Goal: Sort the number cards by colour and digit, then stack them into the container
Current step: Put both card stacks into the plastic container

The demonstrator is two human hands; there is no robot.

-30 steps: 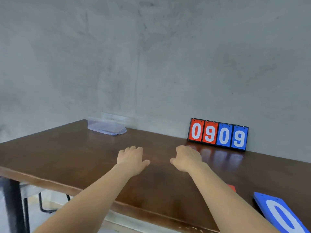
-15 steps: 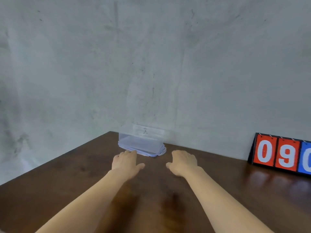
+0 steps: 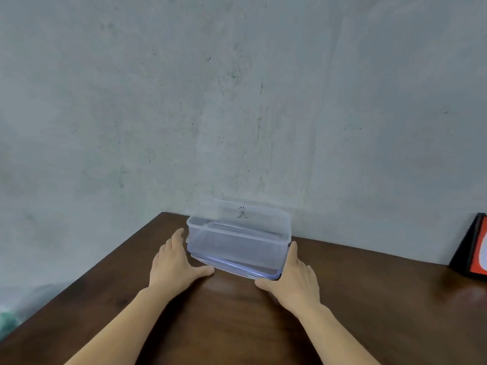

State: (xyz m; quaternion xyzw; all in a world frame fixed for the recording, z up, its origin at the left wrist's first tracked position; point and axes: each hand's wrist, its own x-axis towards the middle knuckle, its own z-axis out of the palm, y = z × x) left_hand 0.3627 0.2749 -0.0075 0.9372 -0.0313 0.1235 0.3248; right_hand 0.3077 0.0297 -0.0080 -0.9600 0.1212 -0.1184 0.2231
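Observation:
A clear plastic container [image 3: 237, 245] stands near the table's far left corner, against the wall, on top of its bluish lid [image 3: 238, 270]. Nothing shows inside it. My left hand [image 3: 174, 263] lies against its left end with straight fingers, thumb stretched along the front of the lid. My right hand [image 3: 293, 279] mirrors it at the right end, fingers straight beside the wall of the box and thumb at the lid's front corner. No loose number cards are in view.
The dark wooden table [image 3: 237, 327] meets a grey wall just behind the container. At the right edge of the frame stands a black flip scoreboard [image 3: 475, 248] showing part of a red card. The table's left edge runs diagonally near my left arm.
My view has swung left and closer, so the scoreboard slid nearly out of frame. Both hands moved forward from the bare tabletop to either end of the container.

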